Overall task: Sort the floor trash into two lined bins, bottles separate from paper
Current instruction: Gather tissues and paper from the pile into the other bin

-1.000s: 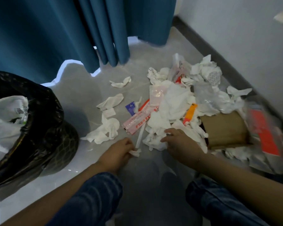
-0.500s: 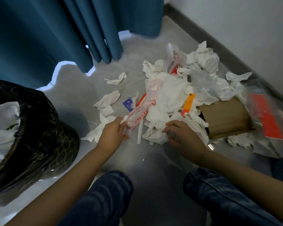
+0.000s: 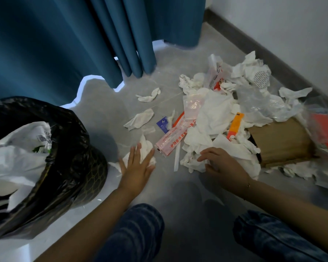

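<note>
While the left hand (image 3: pixel 138 167) lies flat, fingers straight, on a tissue (image 3: pixel 145 148), the right hand (image 3: pixel 222 164) curls into the paper pile (image 3: pixel 212 118) at three o'clock; the black-lined bin (image 3: pixel 72 148) sits at nine o'clock.

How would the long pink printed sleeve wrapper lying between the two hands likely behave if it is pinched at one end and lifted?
The pink printed wrapper looks like thin, flat film, so it would probably droop rather than stay straight. It seems very light. Its glossy surface may slip between fingertips, and the white straw lying by its lower end might get dragged along.
</note>
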`<action>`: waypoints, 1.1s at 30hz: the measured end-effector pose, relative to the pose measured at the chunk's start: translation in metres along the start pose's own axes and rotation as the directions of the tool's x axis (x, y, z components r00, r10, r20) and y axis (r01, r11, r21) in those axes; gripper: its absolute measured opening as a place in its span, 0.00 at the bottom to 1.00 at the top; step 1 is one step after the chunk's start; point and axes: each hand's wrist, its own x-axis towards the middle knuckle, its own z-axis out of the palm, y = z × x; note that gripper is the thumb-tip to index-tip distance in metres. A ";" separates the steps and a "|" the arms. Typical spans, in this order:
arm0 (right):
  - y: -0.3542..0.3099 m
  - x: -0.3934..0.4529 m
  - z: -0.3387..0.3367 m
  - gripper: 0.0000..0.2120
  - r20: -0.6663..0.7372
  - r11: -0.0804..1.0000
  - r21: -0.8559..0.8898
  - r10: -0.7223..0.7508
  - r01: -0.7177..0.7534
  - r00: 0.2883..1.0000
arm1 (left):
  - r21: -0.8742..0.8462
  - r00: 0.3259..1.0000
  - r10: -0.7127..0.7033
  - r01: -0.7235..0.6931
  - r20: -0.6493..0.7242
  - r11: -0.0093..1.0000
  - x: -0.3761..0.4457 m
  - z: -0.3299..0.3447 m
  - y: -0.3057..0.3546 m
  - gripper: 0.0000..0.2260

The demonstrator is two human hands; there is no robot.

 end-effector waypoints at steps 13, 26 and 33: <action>-0.005 0.004 0.009 0.13 0.067 0.997 -0.071 0.018 -0.013 0.998 | -0.772 0.934 -0.240 -0.057 -0.266 0.633 -0.007 -0.025 0.004 0.07; -0.006 0.003 0.023 0.13 0.126 0.997 -0.078 -0.009 0.019 0.992 | -0.993 0.863 -0.504 0.048 -0.013 0.107 0.008 -0.045 0.020 0.15; 0.002 -0.004 0.020 0.11 0.075 0.999 -0.041 -0.032 0.036 0.997 | -0.301 0.953 0.063 -0.156 -0.297 0.941 -0.012 0.008 -0.026 0.19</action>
